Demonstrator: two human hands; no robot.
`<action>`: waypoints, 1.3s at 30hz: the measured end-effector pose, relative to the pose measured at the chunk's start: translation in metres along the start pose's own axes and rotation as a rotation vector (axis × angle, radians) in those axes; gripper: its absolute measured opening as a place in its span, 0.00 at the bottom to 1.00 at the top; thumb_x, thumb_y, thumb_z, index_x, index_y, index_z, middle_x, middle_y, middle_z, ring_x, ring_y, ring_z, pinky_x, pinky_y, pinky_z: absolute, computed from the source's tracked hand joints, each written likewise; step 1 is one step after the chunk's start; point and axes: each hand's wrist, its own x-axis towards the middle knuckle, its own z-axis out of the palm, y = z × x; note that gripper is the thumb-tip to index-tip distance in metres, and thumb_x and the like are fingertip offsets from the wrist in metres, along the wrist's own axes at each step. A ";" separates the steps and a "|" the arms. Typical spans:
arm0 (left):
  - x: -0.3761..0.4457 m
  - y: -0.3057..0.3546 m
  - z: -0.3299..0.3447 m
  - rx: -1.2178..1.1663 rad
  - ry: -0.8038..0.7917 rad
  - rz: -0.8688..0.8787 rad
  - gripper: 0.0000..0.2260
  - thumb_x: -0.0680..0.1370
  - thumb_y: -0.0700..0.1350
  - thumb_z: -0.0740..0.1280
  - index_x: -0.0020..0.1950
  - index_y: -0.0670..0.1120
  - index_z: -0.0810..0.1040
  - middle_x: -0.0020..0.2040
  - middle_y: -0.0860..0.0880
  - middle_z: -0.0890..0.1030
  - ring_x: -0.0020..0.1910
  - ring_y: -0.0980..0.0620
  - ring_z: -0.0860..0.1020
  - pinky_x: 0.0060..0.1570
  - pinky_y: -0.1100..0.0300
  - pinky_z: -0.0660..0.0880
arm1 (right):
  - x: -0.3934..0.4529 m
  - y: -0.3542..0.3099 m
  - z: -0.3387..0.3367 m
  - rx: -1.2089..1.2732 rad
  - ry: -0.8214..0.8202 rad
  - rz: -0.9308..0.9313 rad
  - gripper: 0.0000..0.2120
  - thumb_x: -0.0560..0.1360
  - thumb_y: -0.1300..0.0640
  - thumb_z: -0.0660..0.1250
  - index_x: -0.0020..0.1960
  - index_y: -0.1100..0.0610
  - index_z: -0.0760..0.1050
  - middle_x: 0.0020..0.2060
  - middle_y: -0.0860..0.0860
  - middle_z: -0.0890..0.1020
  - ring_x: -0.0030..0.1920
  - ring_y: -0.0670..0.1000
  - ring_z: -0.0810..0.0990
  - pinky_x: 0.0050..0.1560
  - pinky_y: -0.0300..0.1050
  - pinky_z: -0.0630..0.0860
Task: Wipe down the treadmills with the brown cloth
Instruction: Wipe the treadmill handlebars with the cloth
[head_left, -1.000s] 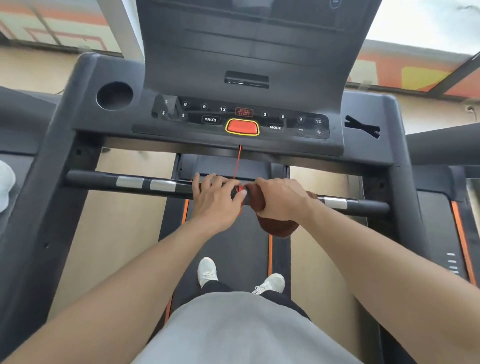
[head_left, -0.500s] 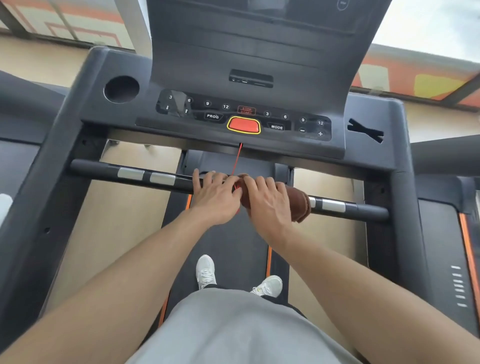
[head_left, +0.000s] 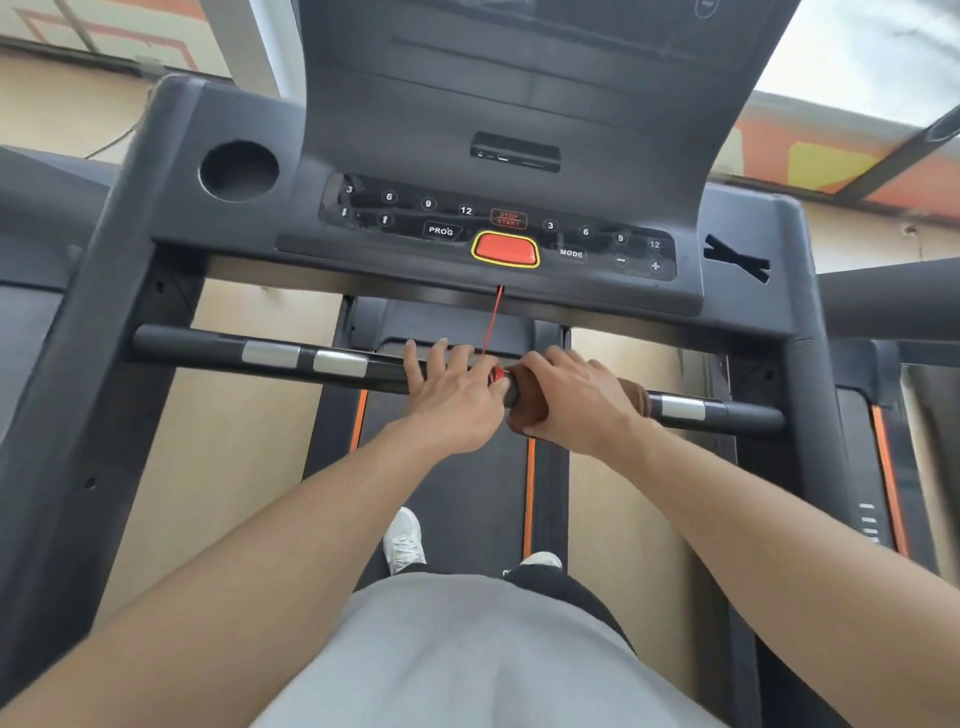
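Brown cloth is wrapped around the treadmill's black crossbar, right of centre, with the right hand curled over it, gripping cloth and bar together. Left hand rests just beside it on the bar, fingers extended forward over the top; what the thumb does cannot be seen. Between the two hands, a red safety cord descends from the console to a red clip on the bar. Silver sensor plates lie left of the hands.
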 end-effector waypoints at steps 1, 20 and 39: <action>0.000 0.001 -0.001 0.000 -0.012 -0.003 0.21 0.86 0.55 0.46 0.77 0.54 0.64 0.80 0.48 0.60 0.82 0.43 0.46 0.74 0.37 0.30 | 0.008 -0.005 -0.003 0.036 -0.055 0.017 0.25 0.70 0.39 0.71 0.62 0.47 0.71 0.50 0.48 0.80 0.51 0.56 0.81 0.47 0.50 0.75; -0.003 0.039 0.022 0.062 0.161 -0.306 0.21 0.86 0.56 0.46 0.77 0.56 0.65 0.80 0.49 0.61 0.82 0.44 0.46 0.77 0.37 0.35 | -0.013 0.058 0.000 0.127 -0.064 -0.084 0.20 0.69 0.35 0.68 0.52 0.47 0.69 0.41 0.48 0.81 0.38 0.58 0.78 0.41 0.48 0.75; 0.001 0.047 0.027 -0.138 0.190 -0.305 0.23 0.86 0.57 0.46 0.81 0.58 0.55 0.84 0.50 0.45 0.80 0.44 0.32 0.73 0.39 0.26 | -0.015 0.020 0.005 0.195 0.101 -0.168 0.21 0.72 0.44 0.71 0.59 0.52 0.71 0.51 0.50 0.81 0.51 0.58 0.82 0.43 0.48 0.67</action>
